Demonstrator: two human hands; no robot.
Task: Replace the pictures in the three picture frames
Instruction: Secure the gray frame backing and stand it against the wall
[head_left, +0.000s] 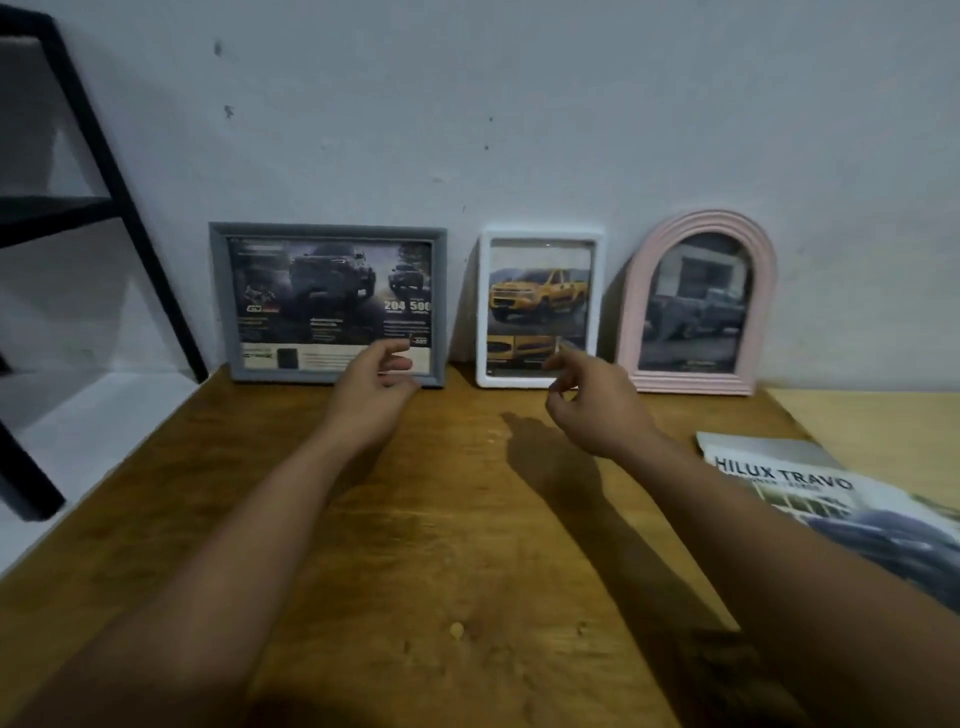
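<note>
We hold both hands empty, fingers loosely curled. The white frame (540, 309) stands upright ahead, between them; right hand (592, 402) is nearer than left hand (371, 387).

Both my forearms reach forward from the bottom corners of the view, bare to the elbow, converging slightly as they go. My left hand (371, 382) is turned with its back toward me, thumb side up, the wrist almost straight. Its fingers (397, 362) are loosely curled and the thumb stretches forward above them; they hold nothing. My right hand (592, 402) is out at about the same reach, well apart from the left, its back facing up and leftward. The index finger points forward and up, while the other fingers (558, 395) curl down and inward under the palm, with nothing between them.
</note>
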